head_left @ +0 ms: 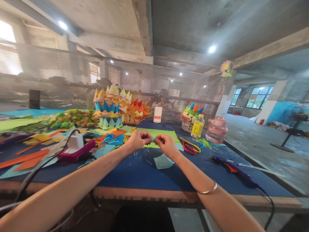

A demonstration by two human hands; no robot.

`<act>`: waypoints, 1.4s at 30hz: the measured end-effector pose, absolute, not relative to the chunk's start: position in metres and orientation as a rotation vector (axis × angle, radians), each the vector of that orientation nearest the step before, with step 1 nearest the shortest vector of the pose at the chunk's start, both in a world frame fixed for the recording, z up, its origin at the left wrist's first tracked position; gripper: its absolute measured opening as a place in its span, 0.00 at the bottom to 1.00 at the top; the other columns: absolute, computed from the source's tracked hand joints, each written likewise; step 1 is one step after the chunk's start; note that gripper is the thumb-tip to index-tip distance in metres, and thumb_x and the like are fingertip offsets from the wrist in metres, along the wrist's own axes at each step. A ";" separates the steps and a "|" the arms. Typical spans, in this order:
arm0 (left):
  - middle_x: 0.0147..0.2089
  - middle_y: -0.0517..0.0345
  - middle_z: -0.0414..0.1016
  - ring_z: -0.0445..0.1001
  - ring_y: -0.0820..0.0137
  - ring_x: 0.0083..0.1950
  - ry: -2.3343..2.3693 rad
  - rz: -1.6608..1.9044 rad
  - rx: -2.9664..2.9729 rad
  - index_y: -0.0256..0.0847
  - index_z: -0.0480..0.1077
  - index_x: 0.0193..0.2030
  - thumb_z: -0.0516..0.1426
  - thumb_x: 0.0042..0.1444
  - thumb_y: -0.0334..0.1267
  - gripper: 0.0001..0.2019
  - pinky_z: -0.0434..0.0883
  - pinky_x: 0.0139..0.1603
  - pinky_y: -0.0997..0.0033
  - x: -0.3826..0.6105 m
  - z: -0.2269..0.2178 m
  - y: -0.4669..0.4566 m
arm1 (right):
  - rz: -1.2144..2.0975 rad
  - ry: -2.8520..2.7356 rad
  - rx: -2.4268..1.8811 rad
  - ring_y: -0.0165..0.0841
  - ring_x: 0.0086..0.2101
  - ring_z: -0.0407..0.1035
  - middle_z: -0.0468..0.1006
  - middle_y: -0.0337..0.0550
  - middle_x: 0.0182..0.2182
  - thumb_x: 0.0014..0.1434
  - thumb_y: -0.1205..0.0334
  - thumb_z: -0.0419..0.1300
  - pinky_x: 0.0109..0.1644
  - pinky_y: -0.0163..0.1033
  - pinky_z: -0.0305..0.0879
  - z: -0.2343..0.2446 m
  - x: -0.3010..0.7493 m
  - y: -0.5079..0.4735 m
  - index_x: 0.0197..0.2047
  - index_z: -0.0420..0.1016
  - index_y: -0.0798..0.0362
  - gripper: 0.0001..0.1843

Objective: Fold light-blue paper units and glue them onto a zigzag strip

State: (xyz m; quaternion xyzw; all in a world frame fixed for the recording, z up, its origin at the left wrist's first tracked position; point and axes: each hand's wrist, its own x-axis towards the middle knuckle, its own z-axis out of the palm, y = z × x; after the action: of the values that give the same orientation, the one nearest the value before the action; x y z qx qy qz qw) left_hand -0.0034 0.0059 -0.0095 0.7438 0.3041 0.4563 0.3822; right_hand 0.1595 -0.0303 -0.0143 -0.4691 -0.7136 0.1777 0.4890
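Note:
My left hand (139, 139) and my right hand (166, 143) meet above the dark blue table (135, 174), fingers curled and pinched together. Between the fingertips sits a tiny light blue paper piece (153, 140), held by both hands. A small stack of pale blue-green paper squares (163, 161) lies just below my right hand. A light green sheet (159, 133) lies behind both hands. My right wrist wears a thin metal bangle (208, 190).
Red and yellow scissors (190, 146) lie right of the hands, a dark blue glue gun (233, 170) with cable beyond. Folded-paper models (113, 106), a yellow drink bottle (197, 126), a pink jug (216, 130) stand at the back. Paper scraps and a pink power strip (74, 151) lie left.

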 end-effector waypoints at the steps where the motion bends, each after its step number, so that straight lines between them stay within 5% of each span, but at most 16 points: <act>1: 0.18 0.63 0.69 0.66 0.76 0.21 0.789 1.171 1.896 0.36 0.70 0.21 0.62 0.42 0.43 0.11 0.64 0.25 0.77 -0.003 -0.009 0.005 | 0.418 -1.728 -1.139 0.27 0.22 0.61 0.70 0.36 0.19 0.52 0.59 0.58 0.27 0.32 0.57 -0.014 0.160 -0.030 0.23 0.70 0.56 0.10; 10: 0.18 0.61 0.69 0.65 0.75 0.21 0.842 1.139 1.976 0.36 0.69 0.21 0.61 0.43 0.50 0.17 0.63 0.24 0.76 -0.006 -0.014 0.011 | 0.386 -1.747 -1.123 0.31 0.29 0.68 0.76 0.42 0.27 0.54 0.57 0.57 0.33 0.33 0.62 -0.013 0.160 -0.030 0.32 0.74 0.56 0.11; 17: 0.15 0.68 0.59 0.56 0.78 0.20 0.839 1.136 2.095 0.37 0.64 0.17 0.61 0.41 0.44 0.14 0.52 0.21 0.78 0.000 -0.015 0.009 | 0.363 -1.777 -1.144 0.28 0.23 0.62 0.69 0.36 0.20 0.53 0.63 0.55 0.29 0.32 0.58 -0.014 0.160 -0.030 0.25 0.69 0.55 0.08; 28: 0.21 0.61 0.69 0.66 0.74 0.24 0.828 1.141 2.080 0.36 0.69 0.24 0.57 0.46 0.49 0.15 0.63 0.26 0.76 0.000 -0.020 0.010 | 0.310 -1.779 -1.191 0.30 0.25 0.64 0.72 0.38 0.23 0.55 0.61 0.55 0.31 0.34 0.60 -0.016 0.163 -0.030 0.28 0.70 0.55 0.08; 42: 0.15 0.64 0.62 0.61 0.75 0.19 1.113 1.128 2.230 0.38 0.65 0.18 0.53 0.52 0.50 0.20 0.56 0.21 0.77 -0.006 -0.016 0.014 | 0.246 -1.761 -1.509 0.31 0.28 0.68 0.76 0.40 0.26 0.57 0.64 0.56 0.32 0.34 0.63 -0.003 0.184 -0.029 0.32 0.75 0.56 0.07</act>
State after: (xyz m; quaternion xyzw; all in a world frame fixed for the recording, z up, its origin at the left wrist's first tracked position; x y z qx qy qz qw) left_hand -0.0062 0.0135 -0.0159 0.7984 0.3985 0.4040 0.2014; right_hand 0.1838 -0.0294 -0.0026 -0.5947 -0.6941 0.0968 0.3939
